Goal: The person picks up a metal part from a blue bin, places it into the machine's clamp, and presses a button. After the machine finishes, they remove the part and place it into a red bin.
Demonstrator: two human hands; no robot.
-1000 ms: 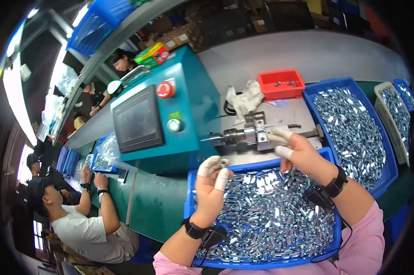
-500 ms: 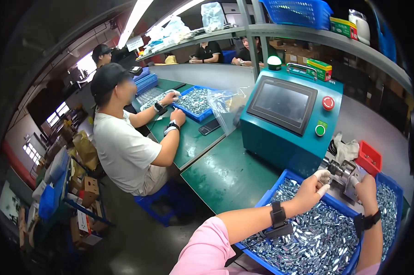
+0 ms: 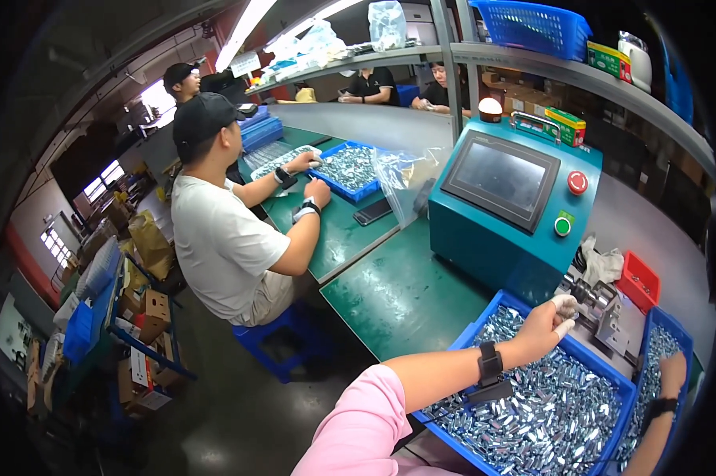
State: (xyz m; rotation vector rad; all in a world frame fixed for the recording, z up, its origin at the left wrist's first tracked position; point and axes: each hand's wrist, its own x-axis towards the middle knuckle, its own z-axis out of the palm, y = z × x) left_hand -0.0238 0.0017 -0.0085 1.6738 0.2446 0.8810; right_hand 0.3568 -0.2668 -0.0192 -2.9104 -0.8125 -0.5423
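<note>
My left hand (image 3: 542, 327), with white covers on its fingertips, is held over the far edge of a blue tray (image 3: 470, 327) of small shiny metal pieces (image 3: 536, 404). Its fingers are pinched together beside the metal chuck (image 3: 598, 297) of a teal machine (image 3: 485, 258); what they hold, if anything, is too small to make out. My right hand (image 3: 673, 373) is over a second, narrower blue tray (image 3: 685, 327) of metal pieces (image 3: 658, 347) at the right. Its fingers are partly hidden, so their grip is unclear.
The machine carries a screen (image 3: 501, 179), a red button (image 3: 577, 182), a green button (image 3: 562, 227) and a dome light (image 3: 490, 109). Behind the chuck are a red bin (image 3: 638, 281) and a white glove (image 3: 604, 263). A co-worker (image 3: 223, 230) sits left at another blue tray (image 3: 346, 193).
My right hand has moved from the chuck rightward and down to the narrower tray. My left hand stays near the chuck. The dome light has turned from green to pale orange-white.
</note>
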